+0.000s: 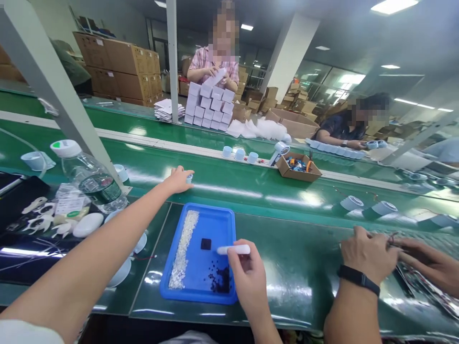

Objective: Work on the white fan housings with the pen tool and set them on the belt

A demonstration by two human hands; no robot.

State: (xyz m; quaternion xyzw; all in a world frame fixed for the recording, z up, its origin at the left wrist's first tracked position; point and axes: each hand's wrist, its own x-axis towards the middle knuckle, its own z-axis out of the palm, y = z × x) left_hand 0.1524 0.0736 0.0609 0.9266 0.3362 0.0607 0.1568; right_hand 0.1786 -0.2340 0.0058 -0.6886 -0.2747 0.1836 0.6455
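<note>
My left hand [178, 180] is stretched out over the green conveyor belt [222, 186], its fingers closed around a small pale-blue thing mostly hidden by them. In my right hand [251, 272] is a white pen-shaped tool [234, 249], held level above the right side of a blue tray [198, 298]. Small white pieces [182, 248] lie in a strip along the tray's left side. A black square [205, 244] rests near the middle. Small black pieces [220, 281] are heaped and scattered at the lower right, beside my right hand.
A water bottle [93, 179] and white plastic parts [88, 224] stand at left. Beyond the belt are pale-blue cups [240, 154] and a cardboard box [299, 169]. A co-worker's hands [373, 255] work close at right. Another person handles stacked white boxes [210, 107].
</note>
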